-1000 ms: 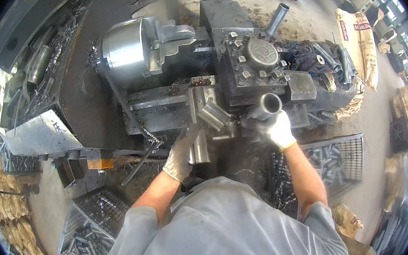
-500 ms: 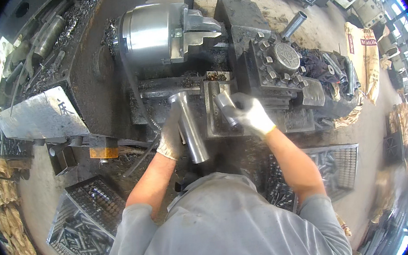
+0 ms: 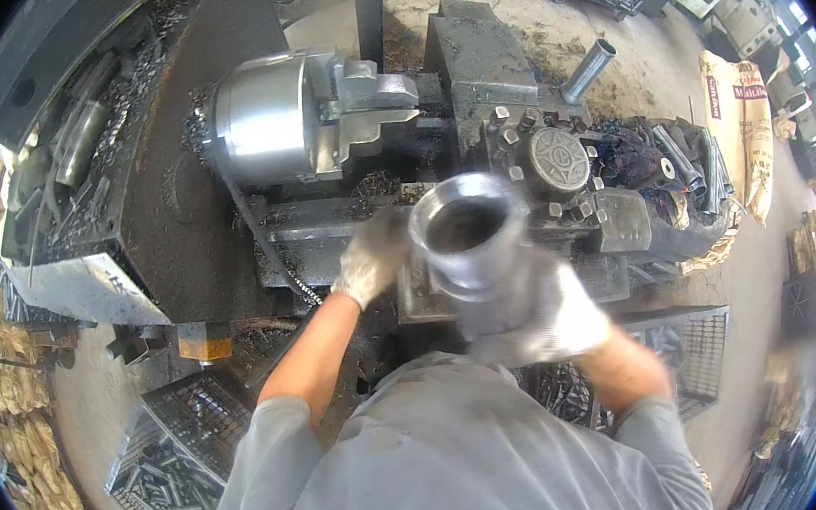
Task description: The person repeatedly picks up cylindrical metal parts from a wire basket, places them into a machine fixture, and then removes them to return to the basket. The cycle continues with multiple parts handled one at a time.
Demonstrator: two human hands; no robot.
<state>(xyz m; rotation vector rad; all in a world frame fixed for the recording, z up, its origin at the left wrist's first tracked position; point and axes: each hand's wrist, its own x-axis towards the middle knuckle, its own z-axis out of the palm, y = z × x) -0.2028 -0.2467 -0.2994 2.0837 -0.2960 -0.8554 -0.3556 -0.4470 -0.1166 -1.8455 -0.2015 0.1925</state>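
Note:
My gloved right hand is closed around a shiny metal tube, lifted near the head with its wide collared mouth tilted up. The bore looks dark, and motion blurs the tube's lower part. My gloved left hand is to the left of the tube's rim, over the lathe bed. Its fingers are smeared, so whether it holds anything does not show. Beyond both hands are the lathe chuck with stepped jaws and the bolted tool post. The smaller cylinder is not visible.
Wire crates of metal parts stand low on the left and right. A dark hose hangs beside the chuck. An upright pipe rises behind the tool post. Rags and loose tubes lie to its right, near a paper sack.
The collared tube has passed from my left hand to my right and risen toward the head. My left hand has moved slightly right. The smaller cylinder has gone out of sight.

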